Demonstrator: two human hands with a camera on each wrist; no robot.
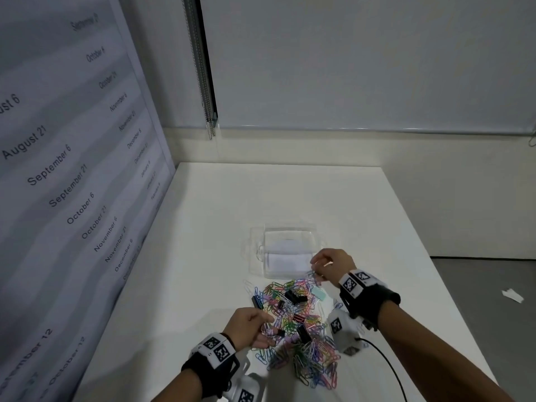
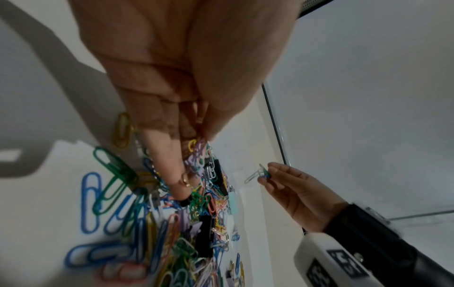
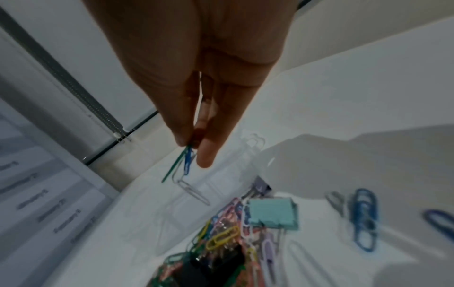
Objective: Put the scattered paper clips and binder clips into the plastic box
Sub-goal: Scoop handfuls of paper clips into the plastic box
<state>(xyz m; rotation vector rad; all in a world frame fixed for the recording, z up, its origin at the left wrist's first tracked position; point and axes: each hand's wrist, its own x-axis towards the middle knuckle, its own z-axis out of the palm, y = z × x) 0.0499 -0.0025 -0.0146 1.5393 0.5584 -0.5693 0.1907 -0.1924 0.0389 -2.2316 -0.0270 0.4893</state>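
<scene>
A clear plastic box [image 1: 258, 256] stands open on the white table, just beyond a heap of coloured paper clips [image 1: 301, 329] mixed with black binder clips [image 1: 295, 297] and a teal binder clip [image 1: 319, 293]. My right hand [image 1: 314, 266] hovers over the box's near right corner. It pinches a few paper clips [image 3: 184, 169], green, blue and silver, which dangle from thumb and forefinger. My left hand [image 1: 268, 326] is at the heap's left side; its fingertips [image 2: 203, 134] pinch a small bunch of clips [image 2: 196, 153] above the pile.
A large panel printed with dates [image 1: 72, 169] stands along the table's left side. A scrap of white paper [image 1: 512, 294] lies near the right table edge. A black cable [image 1: 385, 361] trails from my right wrist. Bare tabletop lies beyond the box.
</scene>
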